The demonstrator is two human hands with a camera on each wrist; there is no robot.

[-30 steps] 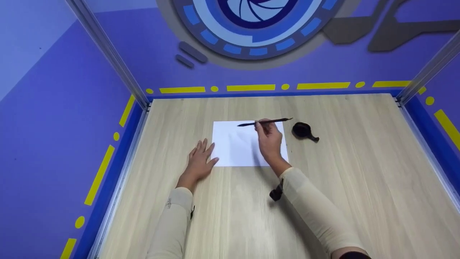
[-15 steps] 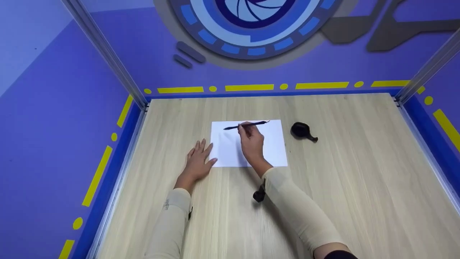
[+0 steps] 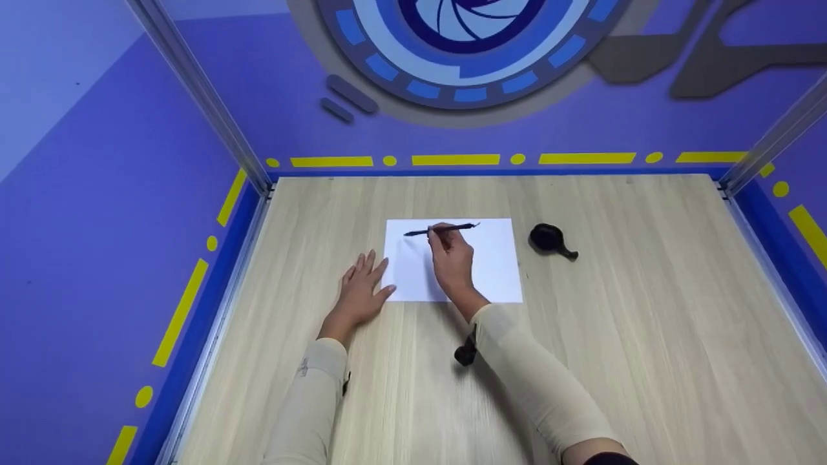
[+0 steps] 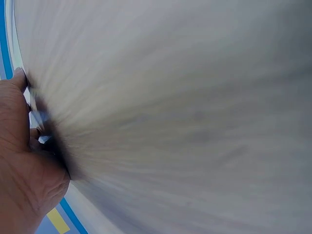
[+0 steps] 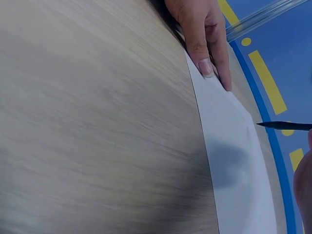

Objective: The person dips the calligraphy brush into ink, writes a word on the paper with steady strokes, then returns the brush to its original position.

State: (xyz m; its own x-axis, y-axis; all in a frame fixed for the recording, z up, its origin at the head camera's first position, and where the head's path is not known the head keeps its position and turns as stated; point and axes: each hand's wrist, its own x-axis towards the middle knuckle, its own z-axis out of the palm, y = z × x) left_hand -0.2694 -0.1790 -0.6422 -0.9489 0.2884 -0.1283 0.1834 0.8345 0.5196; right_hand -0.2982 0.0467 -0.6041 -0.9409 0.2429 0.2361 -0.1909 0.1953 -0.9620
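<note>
My right hand (image 3: 452,261) pinches a dark writing brush (image 3: 452,228) by its shaft, thumb against fingers. The brush lies nearly level over the upper part of a white sheet of paper (image 3: 494,271), its pointed tip to the left and a small loop at its other end. In the right wrist view the dark brush tip (image 5: 268,125) appears above the sheet, apart from it. My left hand (image 3: 360,294) rests flat with spread fingers at the paper's left edge, thumb and a fingertip on the sheet. Only part of that hand shows in the left wrist view.
A small black dish (image 3: 546,237) with a short handle stands on the wood-grain table (image 3: 646,310), right of the paper. Blue-purple panels (image 3: 213,84) with yellow marks enclose the table at the back and sides. A black wrist camera (image 3: 464,354) hangs under the right sleeve.
My right hand has carried the brush leftward across the paper, then has stayed almost in place over the last half second. The left hand stays at the paper's edge.
</note>
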